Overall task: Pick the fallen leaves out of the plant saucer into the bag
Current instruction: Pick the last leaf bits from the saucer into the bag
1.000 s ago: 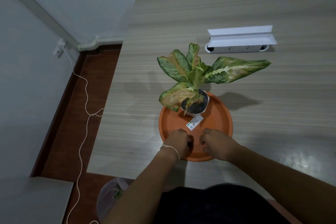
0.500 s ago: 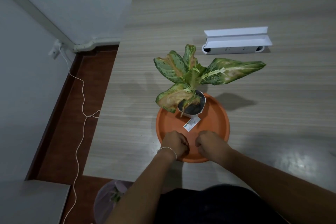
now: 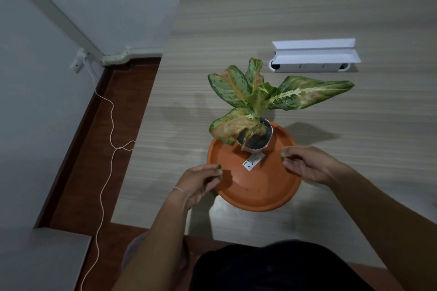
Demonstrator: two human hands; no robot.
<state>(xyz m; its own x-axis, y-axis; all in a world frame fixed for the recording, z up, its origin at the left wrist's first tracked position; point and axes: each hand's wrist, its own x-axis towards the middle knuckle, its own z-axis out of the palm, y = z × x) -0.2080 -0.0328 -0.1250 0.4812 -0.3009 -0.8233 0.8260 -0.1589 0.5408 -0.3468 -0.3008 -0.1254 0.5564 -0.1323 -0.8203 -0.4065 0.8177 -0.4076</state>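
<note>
An orange plant saucer sits near the table's front edge, holding a small white pot with a green and yellowed leafy plant and a white label. My left hand hovers over the saucer's left rim, pinching a small green leaf piece at its fingertips. Over the right rim, my right hand pinches another small green leaf piece. The bag shows only as a pale edge on the floor below the table, mostly hidden by my left arm.
A white power strip box lies on the wooden table behind the plant. A white cable trails over the brown floor at left from a wall socket. A grey surface fills the lower left corner.
Both hands were close together over the saucer's front with fingers down. They have lifted and moved apart to the left and right rims, each now pinching a small green piece.
</note>
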